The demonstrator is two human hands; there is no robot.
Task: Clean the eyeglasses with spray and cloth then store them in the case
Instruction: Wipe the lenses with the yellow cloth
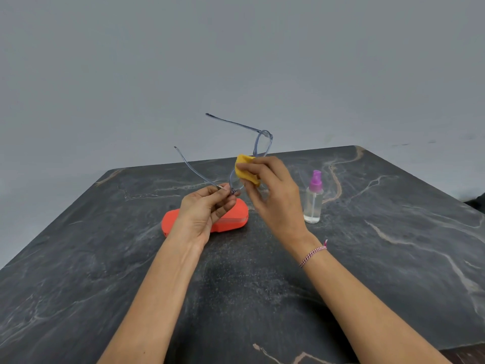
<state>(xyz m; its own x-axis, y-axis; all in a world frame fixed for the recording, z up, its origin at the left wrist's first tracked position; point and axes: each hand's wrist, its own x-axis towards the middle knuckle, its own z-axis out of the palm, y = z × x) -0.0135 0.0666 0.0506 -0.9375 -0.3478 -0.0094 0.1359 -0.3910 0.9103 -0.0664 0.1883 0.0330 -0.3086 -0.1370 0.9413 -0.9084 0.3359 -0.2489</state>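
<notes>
Left hand [204, 211]: your fingers pinch the eyeglasses [262, 145] hinge
Right hand [273, 195]: your fingers press yellow cloth [245, 166] on lens
Case [231, 216]: on counter [105, 258], spray bottle [313, 200] at its 3 o'clock

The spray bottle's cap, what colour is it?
Purple, on the clear plastic spray bottle's cap; the head view shows it best.

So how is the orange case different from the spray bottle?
The orange case lies flat and long on the table; the spray bottle stands upright. The case is solid orange, while the bottle is see-through with a purple top. The left hand partly hides the case; the bottle is in plain sight. Both rest on the table, untouched.
</notes>
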